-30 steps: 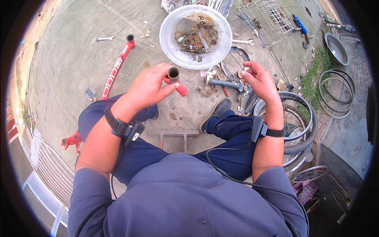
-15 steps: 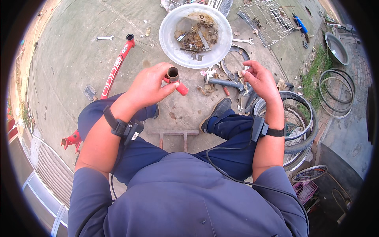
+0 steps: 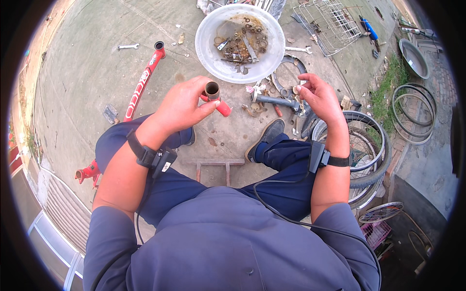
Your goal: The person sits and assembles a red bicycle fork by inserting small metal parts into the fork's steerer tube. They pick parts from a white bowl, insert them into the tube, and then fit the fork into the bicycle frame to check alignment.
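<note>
My left hand [image 3: 187,104] is closed around a red metal bicycle tube [image 3: 224,108] above the ground between my knees. Its round, bare-metal open end [image 3: 212,89] points up beside my thumb. My right hand [image 3: 320,99] is raised with thumb and fingers pinched together around a small pale piece [image 3: 295,89], too small to make out. Below that hand on the ground lies a grey metal tube [image 3: 276,101]. To the left, a red bicycle frame [image 3: 141,87] leans by my left leg, partly hidden behind it.
Ahead stands a white plastic basin [image 3: 206,53] with rusty small parts and a wrench in water. Wrenches [image 3: 128,46] lie nearby. Bicycle wheels [image 3: 376,160] are at my right, a wire basket [image 3: 335,26] and blue pump [image 3: 370,30] farther off. A small stool [image 3: 213,162] is between my legs.
</note>
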Tool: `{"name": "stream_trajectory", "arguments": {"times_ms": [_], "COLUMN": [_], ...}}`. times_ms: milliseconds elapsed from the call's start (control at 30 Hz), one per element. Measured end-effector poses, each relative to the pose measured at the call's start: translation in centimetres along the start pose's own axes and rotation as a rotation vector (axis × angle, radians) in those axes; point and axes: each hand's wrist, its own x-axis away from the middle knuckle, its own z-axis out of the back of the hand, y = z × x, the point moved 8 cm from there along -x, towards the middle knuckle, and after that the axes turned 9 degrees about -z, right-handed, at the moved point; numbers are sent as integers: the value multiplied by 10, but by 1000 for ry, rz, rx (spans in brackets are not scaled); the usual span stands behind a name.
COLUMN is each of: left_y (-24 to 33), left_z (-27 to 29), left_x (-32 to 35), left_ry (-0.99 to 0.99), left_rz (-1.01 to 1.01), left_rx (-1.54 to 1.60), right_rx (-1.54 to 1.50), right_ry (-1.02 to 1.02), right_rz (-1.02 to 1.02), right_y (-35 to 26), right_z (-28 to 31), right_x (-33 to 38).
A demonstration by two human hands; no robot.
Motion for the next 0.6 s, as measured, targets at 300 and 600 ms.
{"name": "stream_trajectory", "arguments": {"times_ms": [300,600], "left_y": [4,2], "left_z": [1,3], "left_x": [0,1], "left_ry": [10,-4], "left_rz": [4,70], "left_rx": [-11,-1], "right_rx": [-2,-176], "right_ry": [-10,35], "right_rz": [-112,-375], "right_y": [16,65], "right_z": [-6,-78], "right_x": [-11,-101]}}
